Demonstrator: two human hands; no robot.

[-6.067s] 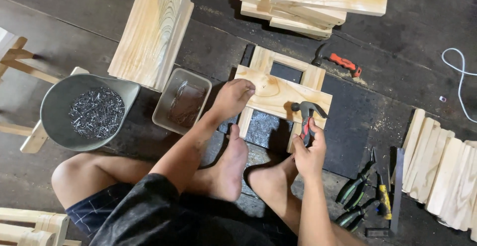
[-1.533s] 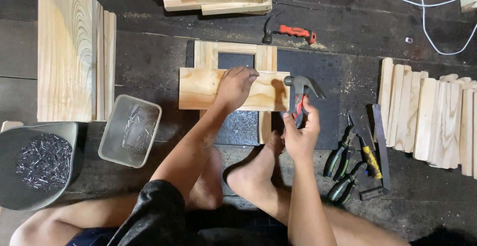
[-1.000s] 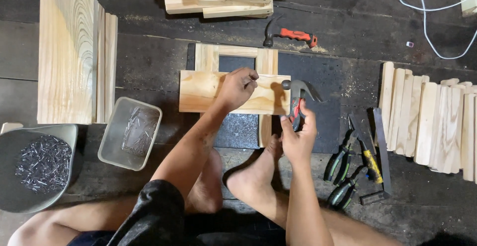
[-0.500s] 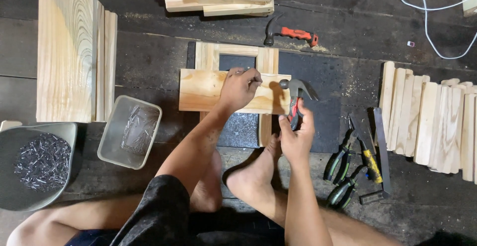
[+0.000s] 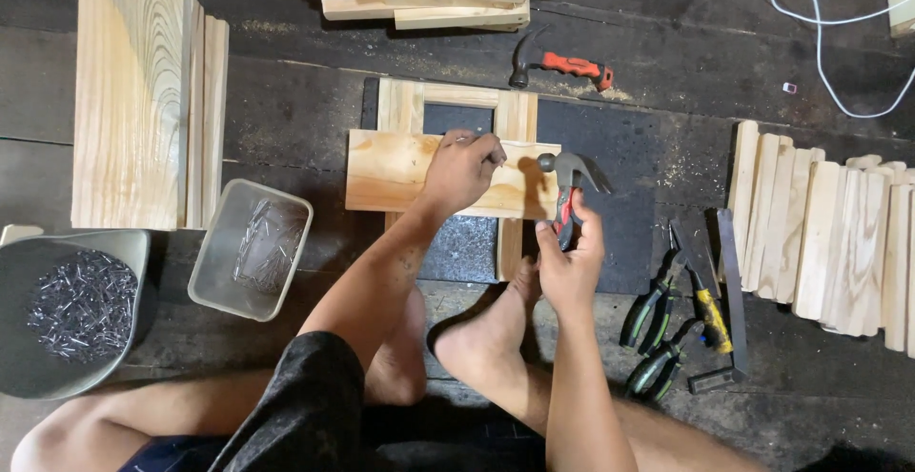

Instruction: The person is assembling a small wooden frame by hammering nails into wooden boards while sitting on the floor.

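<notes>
Over the board (image 5: 400,172), right hand (image 5: 570,262) grips hammer (image 5: 568,186) upright, head up; left hand (image 5: 462,169) pinches

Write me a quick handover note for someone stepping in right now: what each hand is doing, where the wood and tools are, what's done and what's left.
Left hand: fingertips pinched on the cross board, apparently steadying a nail; the nail itself is too small to confirm.
Right hand: gripping the hammer, head raised beside the left hand.
Cross board lies across the two frame rails on the dark mat.
Nails: grey bowl and clear tray, to the left.
Spare hammer beyond the frame; pliers on the right.
Done: board positioned. Left: probably nailing it down.
</notes>
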